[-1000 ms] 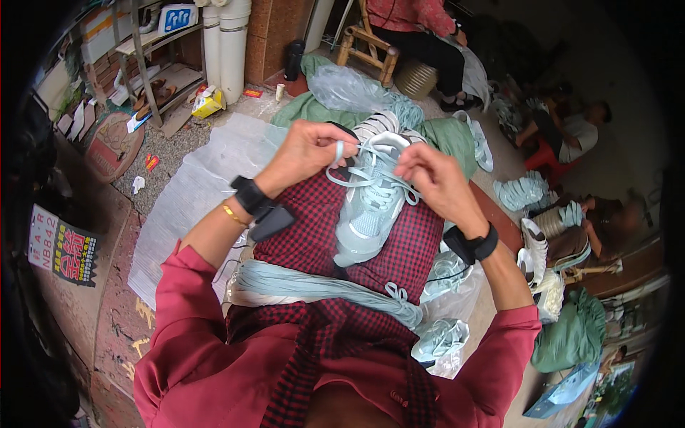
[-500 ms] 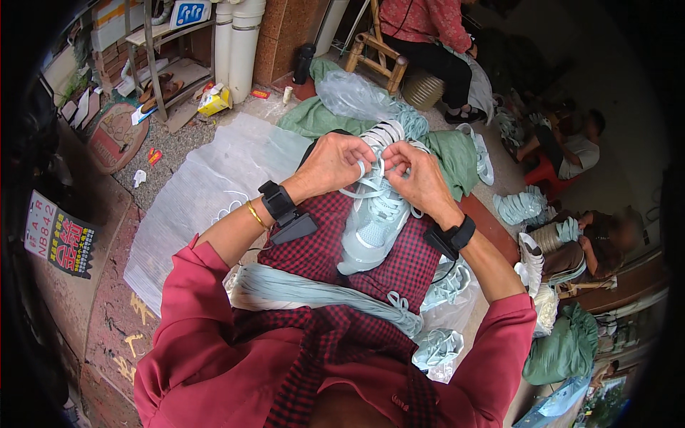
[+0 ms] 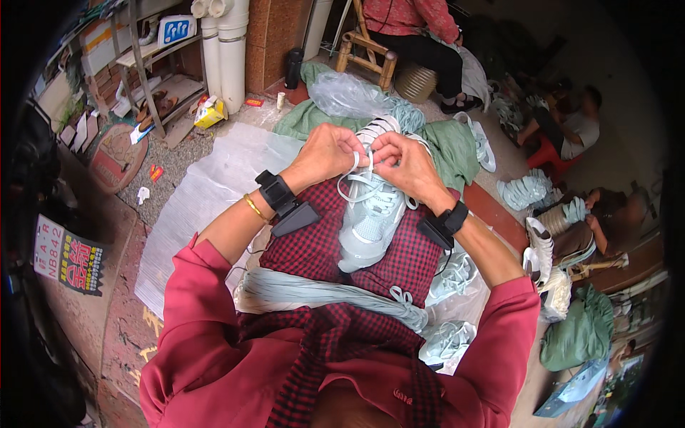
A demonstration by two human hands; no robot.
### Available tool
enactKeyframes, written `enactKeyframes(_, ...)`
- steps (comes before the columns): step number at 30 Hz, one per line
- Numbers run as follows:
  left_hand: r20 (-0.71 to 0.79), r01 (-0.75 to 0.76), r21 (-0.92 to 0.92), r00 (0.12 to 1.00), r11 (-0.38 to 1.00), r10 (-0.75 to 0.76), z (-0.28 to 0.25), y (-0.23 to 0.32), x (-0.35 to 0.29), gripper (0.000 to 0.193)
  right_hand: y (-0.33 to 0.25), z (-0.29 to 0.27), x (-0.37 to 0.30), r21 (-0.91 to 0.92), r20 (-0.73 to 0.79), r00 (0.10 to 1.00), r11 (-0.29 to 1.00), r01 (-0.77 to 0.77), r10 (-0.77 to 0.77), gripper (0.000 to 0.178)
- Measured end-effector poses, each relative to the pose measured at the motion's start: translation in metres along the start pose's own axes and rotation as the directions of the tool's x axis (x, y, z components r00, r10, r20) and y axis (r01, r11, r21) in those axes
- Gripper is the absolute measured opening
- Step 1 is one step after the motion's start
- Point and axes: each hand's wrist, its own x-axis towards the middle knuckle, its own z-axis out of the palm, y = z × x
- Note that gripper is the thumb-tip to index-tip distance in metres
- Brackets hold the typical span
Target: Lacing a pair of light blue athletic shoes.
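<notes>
A pale blue laced sneaker [image 3: 366, 235] lies on my lap over a red-and-black checked apron [image 3: 307, 242], its toe toward me. Above its top end my left hand [image 3: 330, 153] is closed in a pinch on a light shoelace [image 3: 355, 162]. Close beside it, my right hand [image 3: 408, 167] pinches the lace too, the fingertips of both hands almost meeting. A loop of lace hangs over the shoe's tongue. Across my waist runs a long bundle of pale blue laces [image 3: 328, 291], knotted at its right end.
More pale sneakers [image 3: 453, 278] lie by my right side. Beyond my hands are a green sack [image 3: 449, 153], a clear plastic bag [image 3: 349, 94] and a bamboo chair [image 3: 367, 57]. A white sheet [image 3: 193, 200] covers ground at left. Other people sit at the back and right.
Both hands have shifted slightly left in the picture, and the lace loop over the shoe hangs differently. Both hands still pinch the lace. The whole view has turned a little.
</notes>
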Motion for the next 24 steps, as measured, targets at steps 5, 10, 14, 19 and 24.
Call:
enactKeyframes(5,0.076,-0.045,0.052,0.996,0.998,0.041,0.003,-0.008,0.0,0.013,0.009,0.0,0.003,-0.084,0.018,0.984,0.981,0.176,-0.175,0.012)
enactKeyframes(10,-0.105,-0.2,-0.127,0.977,0.971,0.188,-0.001,-0.001,-0.015,0.019,0.012,-0.042,-0.014,-0.458,-0.01,0.948,0.845,0.277,-0.317,0.013)
enactKeyframes(14,-0.02,-0.282,0.094,0.958,0.955,0.285,-0.003,-0.002,-0.025,0.016,0.025,-0.078,-0.042,-0.477,-0.023,0.997,0.878,0.048,-0.067,0.013)
enactKeyframes(19,-0.036,-0.281,0.05,0.959,0.958,0.283,-0.005,-0.009,-0.027,0.019,0.024,-0.052,-0.035,-0.21,-0.001,0.987,0.965,0.159,-0.163,0.031)
enactKeyframes(24,-0.073,-0.235,0.053,0.969,0.971,0.238,-0.008,-0.005,-0.043,0.019,0.027,-0.027,-0.016,-0.358,0.127,0.974,0.908,0.22,-0.186,0.044)
